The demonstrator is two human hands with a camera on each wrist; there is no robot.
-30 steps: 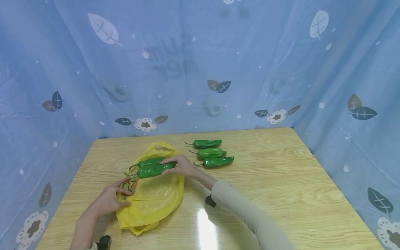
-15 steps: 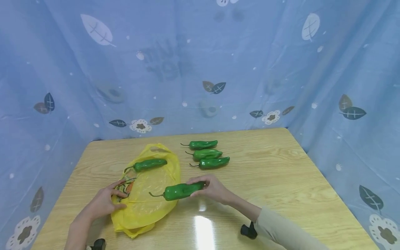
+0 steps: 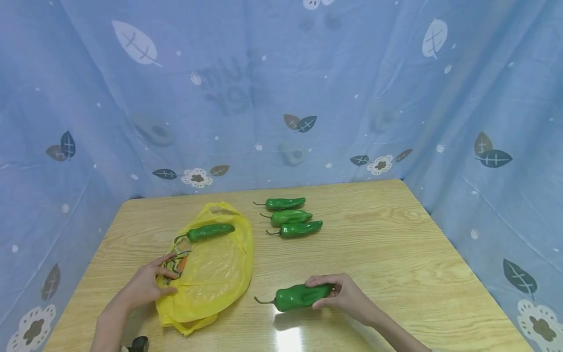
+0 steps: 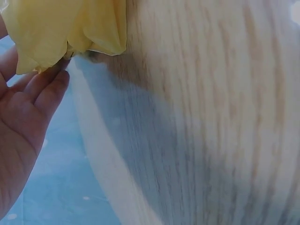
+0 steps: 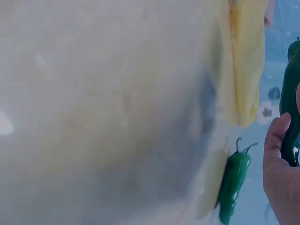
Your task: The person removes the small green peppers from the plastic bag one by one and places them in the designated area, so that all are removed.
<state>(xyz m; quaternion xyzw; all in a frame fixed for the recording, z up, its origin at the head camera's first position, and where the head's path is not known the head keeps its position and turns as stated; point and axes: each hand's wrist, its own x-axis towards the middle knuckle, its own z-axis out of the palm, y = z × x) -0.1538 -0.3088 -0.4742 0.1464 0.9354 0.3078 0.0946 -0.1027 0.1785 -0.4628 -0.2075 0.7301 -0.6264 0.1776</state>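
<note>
My right hand [image 3: 349, 297] grips the tapered end of a green pepper [image 3: 292, 298], its stem pointing left, near the table's front. A dark shadow lies on the wood below that pepper. In the right wrist view, the pepper [image 5: 291, 98] shows at the right edge with the thumb against it. At the left, my left hand [image 3: 147, 286] holds the left edge of a yellow plastic bag [image 3: 220, 278] lying on the table; the left wrist view shows fingers behind the bag's yellow film [image 4: 93, 28]. One more green pepper [image 3: 212, 231] lies on the bag's upper part.
Three green peppers lie in a row at the back: a far one [image 3: 286, 204], a middle one [image 3: 292, 217] and a near one [image 3: 301, 229]. The wooden table [image 3: 387, 234] is bounded by a blue patterned curtain [image 3: 352, 88] at the back and sides.
My right hand has carried one pepper off the bag, right and toward the table's front. The left hand stays at the bag's edge, and the back row lies as before.
</note>
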